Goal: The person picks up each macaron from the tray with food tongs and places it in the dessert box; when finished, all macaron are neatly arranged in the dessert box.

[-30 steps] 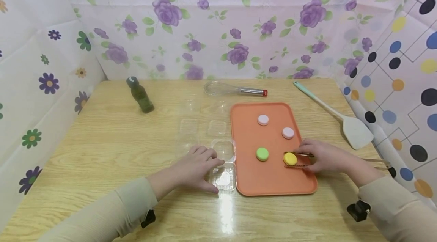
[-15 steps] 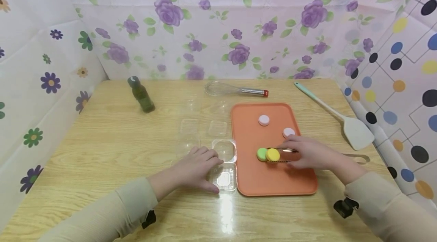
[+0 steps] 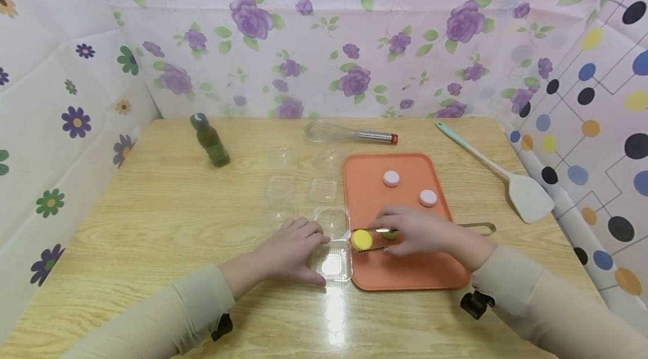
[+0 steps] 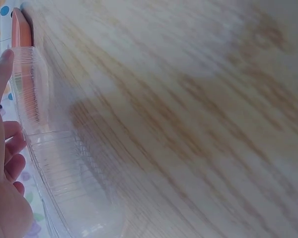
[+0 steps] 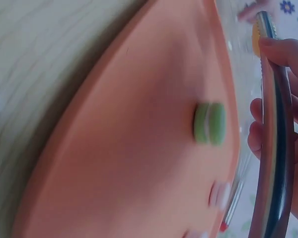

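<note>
My right hand [image 3: 417, 230] grips metal tongs [image 5: 275, 148] above the orange tray [image 3: 405, 274]. Their tips pinch a yellow macaron [image 3: 361, 240] over the tray's left edge, beside the clear plastic container [image 3: 333, 265]. Below the tongs sits a green macaron [image 5: 209, 123], partly hidden in the head view. Two pink macarons [image 3: 391, 178] lie farther back on the tray. My left hand [image 3: 293, 252] rests at the left side of the container, fingers and thumb spread apart and touching it. In the left wrist view the thumb lies along the container's ribbed wall [image 4: 64, 163].
Clear plastic lids and compartments [image 3: 280, 187] extend behind the left hand. A whisk [image 3: 349, 134] lies at the back. A dark green bottle [image 3: 210, 140] lies at back left, and a pale spatula [image 3: 529, 196] on the right. Patterned sheets surround the table.
My right hand has moved left with the tongs, carrying the yellow macaron from the tray's right side past the green one to its left edge. The left hand has stayed still.
</note>
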A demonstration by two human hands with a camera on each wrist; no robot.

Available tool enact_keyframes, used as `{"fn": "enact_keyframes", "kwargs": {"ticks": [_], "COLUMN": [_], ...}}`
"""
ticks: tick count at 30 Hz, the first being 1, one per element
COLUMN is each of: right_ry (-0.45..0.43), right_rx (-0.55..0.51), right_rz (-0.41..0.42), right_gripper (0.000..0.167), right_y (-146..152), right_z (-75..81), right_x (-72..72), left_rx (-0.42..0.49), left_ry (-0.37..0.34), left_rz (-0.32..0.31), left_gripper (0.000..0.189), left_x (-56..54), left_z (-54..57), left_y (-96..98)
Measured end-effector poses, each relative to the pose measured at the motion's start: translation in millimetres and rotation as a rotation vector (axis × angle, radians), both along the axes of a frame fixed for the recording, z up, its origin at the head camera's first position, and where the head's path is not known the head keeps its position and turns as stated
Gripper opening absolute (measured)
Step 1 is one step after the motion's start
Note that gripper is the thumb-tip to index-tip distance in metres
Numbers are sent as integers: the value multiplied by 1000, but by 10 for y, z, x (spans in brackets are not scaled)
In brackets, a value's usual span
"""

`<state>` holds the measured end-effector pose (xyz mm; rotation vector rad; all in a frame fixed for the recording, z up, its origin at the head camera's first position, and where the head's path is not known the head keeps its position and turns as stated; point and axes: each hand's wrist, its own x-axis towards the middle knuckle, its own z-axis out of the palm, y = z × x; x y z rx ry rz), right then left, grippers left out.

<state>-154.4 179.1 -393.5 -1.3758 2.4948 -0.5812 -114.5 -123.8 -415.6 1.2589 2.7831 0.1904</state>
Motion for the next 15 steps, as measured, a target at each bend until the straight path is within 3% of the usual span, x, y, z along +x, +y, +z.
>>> {"fn": "enact_keyframes", "kwargs": {"ticks": [15], "right_ry": [102], "right_rx": [67], "right_rz": [94], "right_gripper": [42], "right_y": [-479], "right_z": [6], "right_x": [139], "left_rx": [34], "left_ry": [-23], "left_rz": [18], "left_gripper": [81], "left_x": [2], "left_z": [-39], "left_y": [-7]}}
